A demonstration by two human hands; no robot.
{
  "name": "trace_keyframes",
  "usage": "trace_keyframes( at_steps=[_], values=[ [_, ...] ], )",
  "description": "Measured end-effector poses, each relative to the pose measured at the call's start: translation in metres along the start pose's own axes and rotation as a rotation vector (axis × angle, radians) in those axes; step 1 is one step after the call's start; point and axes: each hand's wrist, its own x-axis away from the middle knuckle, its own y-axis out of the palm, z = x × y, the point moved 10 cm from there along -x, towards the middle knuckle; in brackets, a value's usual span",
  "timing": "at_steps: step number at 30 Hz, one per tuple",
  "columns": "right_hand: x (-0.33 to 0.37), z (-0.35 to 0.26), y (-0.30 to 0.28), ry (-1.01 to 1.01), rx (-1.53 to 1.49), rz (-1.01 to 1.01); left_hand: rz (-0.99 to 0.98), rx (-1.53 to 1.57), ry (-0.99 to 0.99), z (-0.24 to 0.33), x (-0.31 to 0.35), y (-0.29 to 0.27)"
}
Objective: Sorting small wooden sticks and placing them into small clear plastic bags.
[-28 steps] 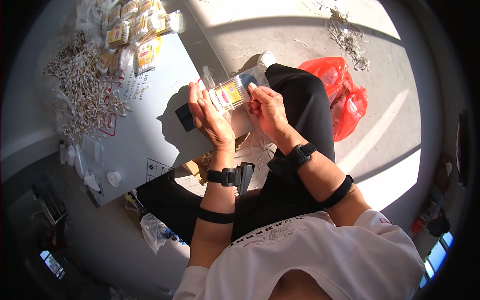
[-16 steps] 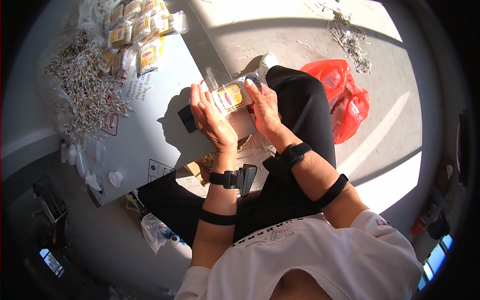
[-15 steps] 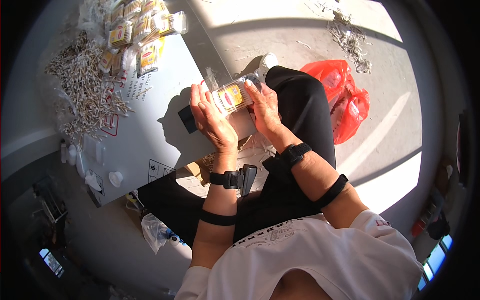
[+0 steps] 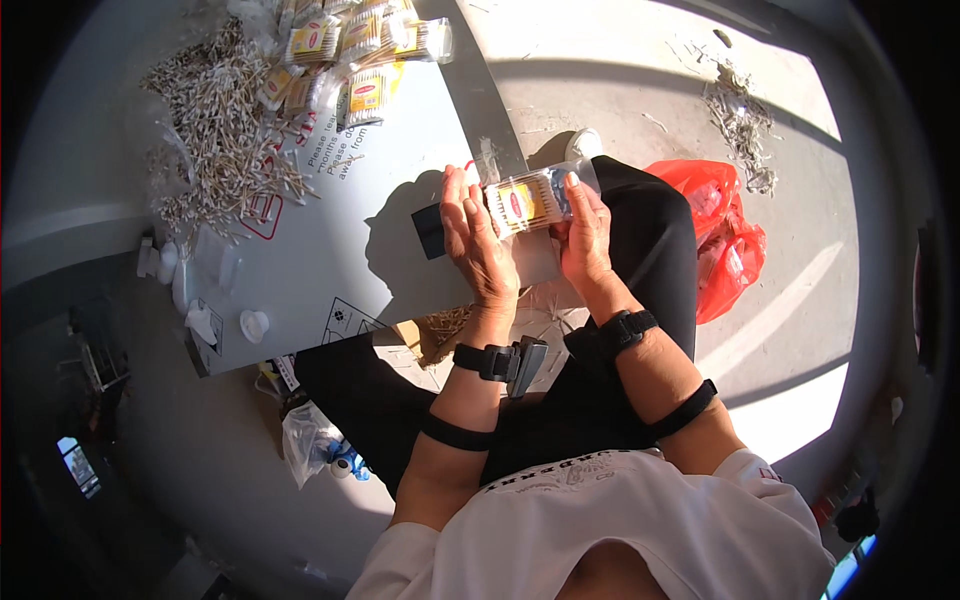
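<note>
A clear plastic pack of cotton swabs (image 4: 527,203) with a yellow and red label is held over the table's right edge. My right hand (image 4: 588,235) grips its right end, thumb on top and fingers underneath, where the loose clear film is. My left hand (image 4: 482,245) is stretched out flat, its palm side against the left end of the pack, where the swab tips line up. On the table's far left lies a big heap of loose cotton swabs (image 4: 215,110). Beside it several filled packs of cotton swabs (image 4: 368,92) are piled up.
The grey table (image 4: 300,285) carries a small white cup (image 4: 254,325) and white bottles (image 4: 168,262) at its left edge. A dark flat piece (image 4: 428,232) lies near my left hand. On the floor are a red plastic bag (image 4: 735,255), scattered scraps (image 4: 740,125) and a cardboard box (image 4: 435,335) of swabs.
The pack has turned nearer to level. My right hand has slid outward to its right end, while the left stays flat at the other end. The whole view has shifted.
</note>
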Motion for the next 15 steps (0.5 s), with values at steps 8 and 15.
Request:
trace_keyframes(
  at_steps=[8, 15],
  values=[
    [0.048, -0.109, 0.030, -0.909, 0.742, 0.107, 0.217, -0.773, 0.268, 0.048, -0.072, -0.150],
    [0.040, -0.030, 0.198, -0.605, 1.116, -0.602, 0.115, -0.850, 0.142, 0.045, -0.155, -0.230]
  ],
)
